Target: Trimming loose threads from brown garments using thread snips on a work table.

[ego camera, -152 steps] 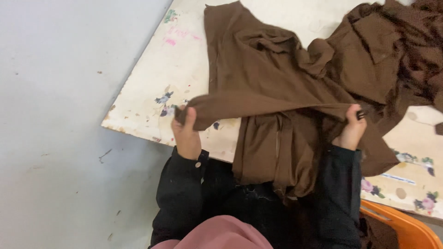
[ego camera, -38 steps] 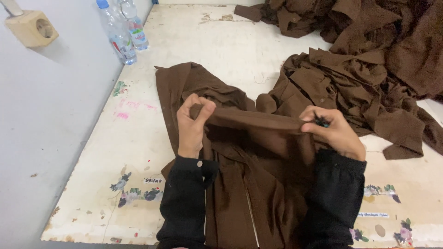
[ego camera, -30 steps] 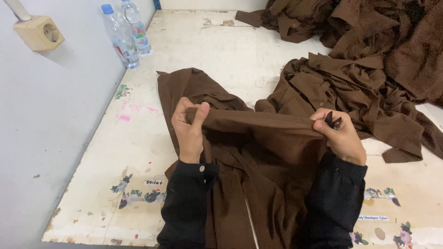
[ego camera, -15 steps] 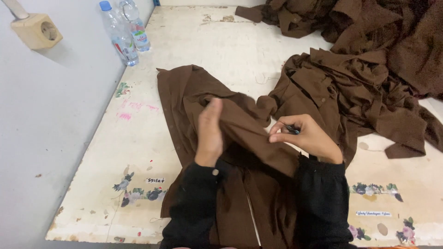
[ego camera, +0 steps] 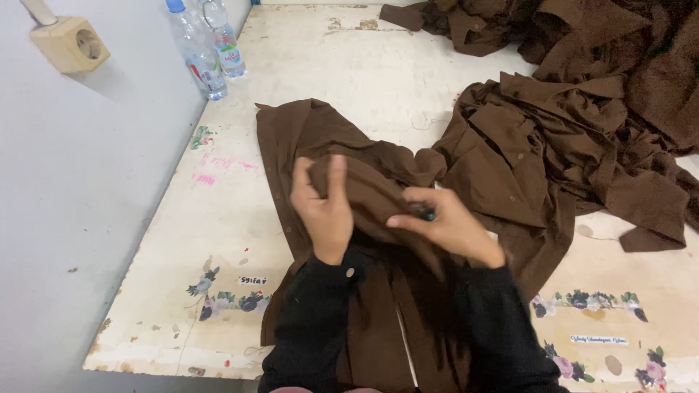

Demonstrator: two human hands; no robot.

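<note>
A brown garment (ego camera: pixel 342 167) lies spread on the worn white table (ego camera: pixel 342 65), directly in front of the person, and its lower part hangs over the near edge of the table between the 2 black sleeves. The left hand (ego camera: pixel 324 211) is on a raised fold of this garment; its fingers (ego camera: pixel 336 171) are closed around the cloth and pinch it, with the thumb on the other side of the fold. The right hand (ego camera: pixel 444 225) rests on the same fold just beside the left hand. Its fingers are curled and hold a small dark tool (ego camera: pixel 422 212) with a bluish tip against the cloth; what kind of tool it is, I cannot tell.

To the right of the garment lies a second brown garment (ego camera: pixel 524 160), touching the first one at the middle. Behind it, at the far right corner, there is a bigger heap of brown cloth (ego camera: pixel 619 51). At the far left edge of the table stand 2 plastic water bottles (ego camera: pixel 207 51) near the grey wall (ego camera: pixel 87 182). A beige wall socket (ego camera: pixel 70 45) is fixed on this wall. Flower stickers (ego camera: pixel 582 300) decorate the near edge of the table.
</note>
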